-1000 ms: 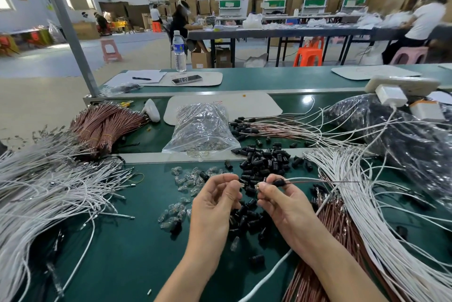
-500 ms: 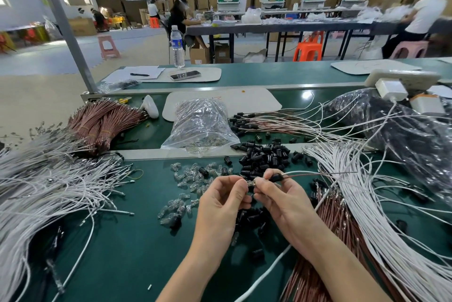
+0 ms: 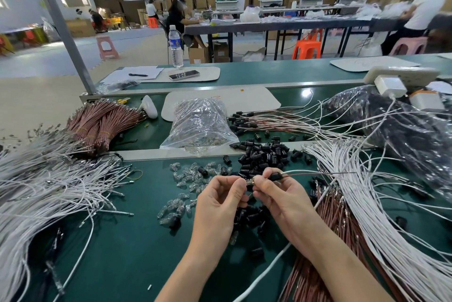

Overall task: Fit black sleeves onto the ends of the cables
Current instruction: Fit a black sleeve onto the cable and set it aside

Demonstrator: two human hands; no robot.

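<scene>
My right hand [image 3: 283,200] pinches a black sleeve [image 3: 275,176] threaded on a thin white and brown cable pair [image 3: 315,173] that runs off to the right. My left hand [image 3: 220,200] pinches the small metal end piece [image 3: 250,182] of that cable, fingertip to fingertip with the right. A heap of loose black sleeves [image 3: 263,154] lies just beyond the hands on the green table [image 3: 127,248], and more lie under my wrists. Small clear pieces [image 3: 186,179] are scattered to the left of my hands.
White cables fan out at the left [image 3: 41,194] and at the right [image 3: 371,203]. Brown cable bundles lie at far left [image 3: 102,123] and under my right forearm [image 3: 327,228]. A clear bag of parts [image 3: 199,125] and a dark bag [image 3: 403,128] lie behind.
Both hands have risen slightly and drawn closer together. The black sleeve has stayed in my right fingers, and my left fingertips now hold the metal end right against them.
</scene>
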